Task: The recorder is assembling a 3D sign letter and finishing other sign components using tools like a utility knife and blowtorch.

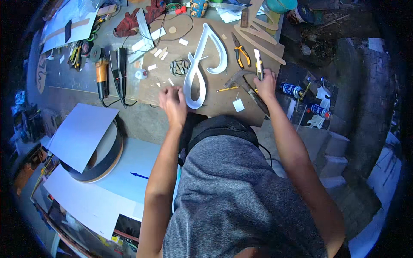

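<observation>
A white looped channel letter, with thin raised walls, lies on the brown board. My left hand is beside its lower loop at the board's near edge, fingers loosely curled and thumb apart. Whether the thumb touches the letter is unclear. On the right, my right hand is closed around the lower end of a utility knife, its white and yellow body pointing away from me. A claw hammer lies just left of that hand. Beyond it are orange-handled pliers.
A round patterned object and a small white spool lie left of the letter. Further left are a flat iron and an orange angle grinder. Spray cans stand off the table at right. White sheets lie lower left.
</observation>
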`<state>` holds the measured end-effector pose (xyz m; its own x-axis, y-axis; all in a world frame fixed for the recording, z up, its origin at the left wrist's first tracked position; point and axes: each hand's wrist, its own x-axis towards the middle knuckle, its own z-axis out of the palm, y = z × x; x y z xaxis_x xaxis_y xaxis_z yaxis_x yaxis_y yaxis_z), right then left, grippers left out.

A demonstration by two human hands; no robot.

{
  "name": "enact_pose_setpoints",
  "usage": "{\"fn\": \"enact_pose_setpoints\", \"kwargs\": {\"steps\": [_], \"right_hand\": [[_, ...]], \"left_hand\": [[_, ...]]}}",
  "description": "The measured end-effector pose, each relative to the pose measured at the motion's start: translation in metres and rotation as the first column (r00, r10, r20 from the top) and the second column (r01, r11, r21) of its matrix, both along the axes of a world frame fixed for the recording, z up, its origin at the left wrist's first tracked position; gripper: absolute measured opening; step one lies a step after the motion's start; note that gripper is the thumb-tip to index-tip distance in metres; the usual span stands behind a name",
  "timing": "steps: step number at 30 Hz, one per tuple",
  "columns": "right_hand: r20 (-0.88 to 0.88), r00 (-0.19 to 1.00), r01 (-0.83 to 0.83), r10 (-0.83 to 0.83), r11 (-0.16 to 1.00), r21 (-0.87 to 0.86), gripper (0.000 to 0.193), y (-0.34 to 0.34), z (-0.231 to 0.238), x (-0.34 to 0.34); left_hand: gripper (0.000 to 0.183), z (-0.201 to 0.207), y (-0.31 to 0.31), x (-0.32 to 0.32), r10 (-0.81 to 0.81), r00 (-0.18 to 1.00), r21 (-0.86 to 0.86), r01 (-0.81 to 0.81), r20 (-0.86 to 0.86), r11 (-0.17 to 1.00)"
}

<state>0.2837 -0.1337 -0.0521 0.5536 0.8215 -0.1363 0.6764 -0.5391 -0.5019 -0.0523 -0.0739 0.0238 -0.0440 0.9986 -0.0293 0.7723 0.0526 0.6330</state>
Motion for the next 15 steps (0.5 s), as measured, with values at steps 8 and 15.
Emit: {"fn": "enact_pose_setpoints", "kwargs": {"steps": [8, 15], "right_hand": [[-0.039, 0.972, -0.222, 0.232, 0.960, 0.172, 0.039, 0.013, 0.086, -0.038], [-0.239, 0.809, -0.562, 0.537, 0.826, -0.046, 0.057, 0.038, 0.103, -0.090]], "left_hand": [[0.018, -0.025, 0.048, 0.054, 0.010, 0.999, 0.143, -0.005, -0.034, 0.990], [0.016, -0.035, 0.053, 0.070, 0.067, 0.987, 0.104, -0.052, -0.147, 0.993]]}}
